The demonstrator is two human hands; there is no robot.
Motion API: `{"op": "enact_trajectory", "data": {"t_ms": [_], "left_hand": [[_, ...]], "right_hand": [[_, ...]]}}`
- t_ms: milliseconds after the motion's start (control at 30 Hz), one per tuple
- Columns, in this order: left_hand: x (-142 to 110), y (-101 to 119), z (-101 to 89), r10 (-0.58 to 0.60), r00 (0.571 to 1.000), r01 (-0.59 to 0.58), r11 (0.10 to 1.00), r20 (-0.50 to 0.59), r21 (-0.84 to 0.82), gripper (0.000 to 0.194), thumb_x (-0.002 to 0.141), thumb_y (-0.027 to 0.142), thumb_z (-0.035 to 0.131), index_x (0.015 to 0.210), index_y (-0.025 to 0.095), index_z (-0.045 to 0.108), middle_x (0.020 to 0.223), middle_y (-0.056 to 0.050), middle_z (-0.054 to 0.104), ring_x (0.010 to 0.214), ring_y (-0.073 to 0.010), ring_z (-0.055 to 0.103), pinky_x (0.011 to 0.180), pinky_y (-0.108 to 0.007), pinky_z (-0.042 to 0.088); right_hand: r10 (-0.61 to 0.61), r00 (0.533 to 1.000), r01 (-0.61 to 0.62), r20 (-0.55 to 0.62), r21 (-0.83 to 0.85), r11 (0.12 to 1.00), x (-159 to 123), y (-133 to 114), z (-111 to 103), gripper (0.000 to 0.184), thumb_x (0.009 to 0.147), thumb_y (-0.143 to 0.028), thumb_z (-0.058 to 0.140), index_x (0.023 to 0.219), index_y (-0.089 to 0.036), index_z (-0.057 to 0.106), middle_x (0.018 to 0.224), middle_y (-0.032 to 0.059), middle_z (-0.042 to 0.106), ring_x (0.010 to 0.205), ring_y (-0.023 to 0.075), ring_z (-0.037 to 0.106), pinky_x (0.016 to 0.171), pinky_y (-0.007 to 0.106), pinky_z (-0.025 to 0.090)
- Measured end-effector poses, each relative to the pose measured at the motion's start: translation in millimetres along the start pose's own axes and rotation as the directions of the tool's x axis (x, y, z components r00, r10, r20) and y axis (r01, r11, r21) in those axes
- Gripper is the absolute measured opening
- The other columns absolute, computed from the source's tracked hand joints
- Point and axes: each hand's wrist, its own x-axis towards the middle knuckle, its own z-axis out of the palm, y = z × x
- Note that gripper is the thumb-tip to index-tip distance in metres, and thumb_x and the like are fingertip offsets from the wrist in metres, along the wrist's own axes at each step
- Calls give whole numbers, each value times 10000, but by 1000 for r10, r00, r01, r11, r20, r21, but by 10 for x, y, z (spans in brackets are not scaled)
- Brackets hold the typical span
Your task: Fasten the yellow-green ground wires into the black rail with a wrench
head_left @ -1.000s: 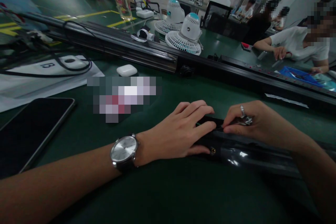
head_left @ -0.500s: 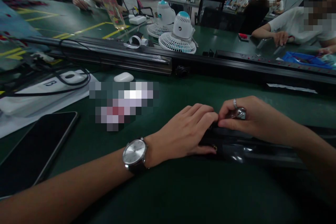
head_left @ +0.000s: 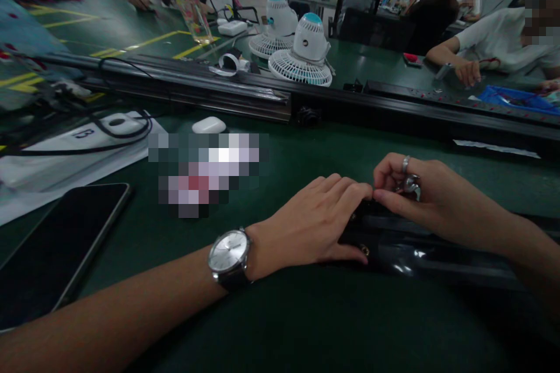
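Observation:
My left hand (head_left: 317, 221), wearing a wristwatch, lies over the left end of a long, glossy black bar (head_left: 420, 253). Its fingers reach across the far side and the thumb lies along the near side, closing on the bar. A small brass-coloured hole or fitting shows beside the thumb. Just above the bar, my right hand (head_left: 437, 189) is closed in a pinch, fingertips meeting the left hand's fingertips. A small shiny metal object (head_left: 412, 186) sticks out between its curled fingers; its kind is unclear. Whatever lies between the fingertips is hidden.
A dark phone (head_left: 65, 245), a white power strip (head_left: 83, 140) with black cables and a white earbud case (head_left: 209, 125) lie to the left. Black rails (head_left: 394, 108) cross the green table behind my hands. Beyond them stand two white fans (head_left: 301, 49); co-workers sit farther back.
Both hands and the bar appear slightly farther right, as does most of the background, so the view has shifted a little. My right hand has turned slightly, showing the metal object differently.

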Motion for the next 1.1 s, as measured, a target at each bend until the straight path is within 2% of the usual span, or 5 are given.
{"op": "enact_trajectory", "data": {"t_ms": [200, 433, 700, 933, 1100], "left_hand": [[-9, 25, -63, -7, 999, 8, 1000, 36, -17, 625, 876, 390, 781, 1329, 165, 416, 1269, -127, 610, 1106, -291, 588, 990, -453, 477], [6, 9, -9, -1, 1000, 1, 1000, 1, 5, 792, 814, 670, 775, 1316, 157, 441, 1253, -137, 620, 1075, -310, 595, 956, -479, 488], [-21, 0, -53, -6, 1000, 6, 1000, 30, 22, 677, 878, 414, 785, 1376, 142, 416, 1333, -146, 603, 1150, -301, 593, 990, -454, 491], [-17, -34, -43, 20, 1000, -20, 1000, 6, -11, 929, 794, 659, 805, 1437, 154, 364, 1321, -147, 617, 1096, -309, 619, 961, -463, 510], [-23, -35, 10, 13, 999, -14, 999, -33, -29, 1017, 777, 643, 830, 1503, 176, 291, 1340, -148, 606, 1103, -313, 628, 976, -461, 499]], "right_hand": [[-14, 999, 14, 34, -5, 1000, -42, -18, -10, 53, 996, -293, 592, 978, -244, 585, 748, -34, 641, 589, 132, 575, 541, 253, 418], [-2, 991, 10, 134, -53, 999, -72, -51, -23, 124, 1071, -340, 490, 981, -259, 518, 686, -71, 580, 546, 122, 519, 541, 288, 348], [22, 989, -18, 143, -29, 999, 10, 43, 51, 133, 1029, -332, 576, 941, -242, 619, 745, -37, 686, 629, 147, 633, 603, 292, 419], [31, 999, -29, -20, 90, 996, -10, 7, 5, 213, 1032, -369, 573, 880, -229, 623, 592, -48, 674, 520, 140, 660, 517, 255, 438], [16, 998, -12, -63, 64, 998, -6, -31, 56, 152, 1011, -310, 594, 886, -227, 622, 576, -63, 675, 501, 130, 661, 527, 247, 446]]}}
